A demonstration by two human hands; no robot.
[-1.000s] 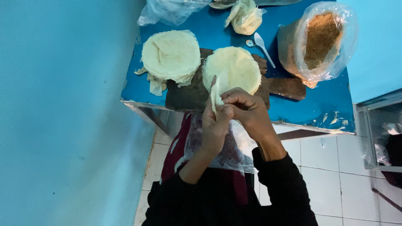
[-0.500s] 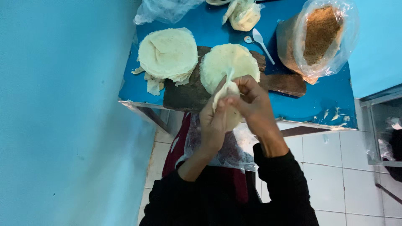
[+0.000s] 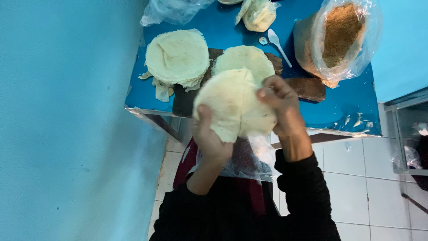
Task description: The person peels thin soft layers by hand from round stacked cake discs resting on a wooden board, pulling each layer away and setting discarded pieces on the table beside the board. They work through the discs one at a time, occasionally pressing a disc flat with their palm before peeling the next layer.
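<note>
Both hands hold up one pale round flatbread sheet (image 3: 234, 105) in front of me, spread wide and facing the camera. My left hand (image 3: 209, 138) grips its lower left edge. Its right edge is pinched by my right hand (image 3: 281, 105). Behind the sheet, another round sheet (image 3: 245, 58) lies on a dark wooden board (image 3: 307, 87). A stack of the same sheets (image 3: 178, 56) sits to the left on the blue table (image 3: 347, 111). A clear plastic bag (image 3: 249, 163) hangs below my hands.
A plastic-lined container of brown crumbs (image 3: 341, 35) stands at the table's right. A white spoon (image 3: 278, 44) and a small bagged lump (image 3: 258, 15) lie at the back. A blue wall (image 3: 67, 120) is on the left, white floor tiles (image 3: 356, 178) below.
The sheet was edge-on and folded between my hands a second ago; now it is opened out flat and raised, with my hands spread apart to its edges.
</note>
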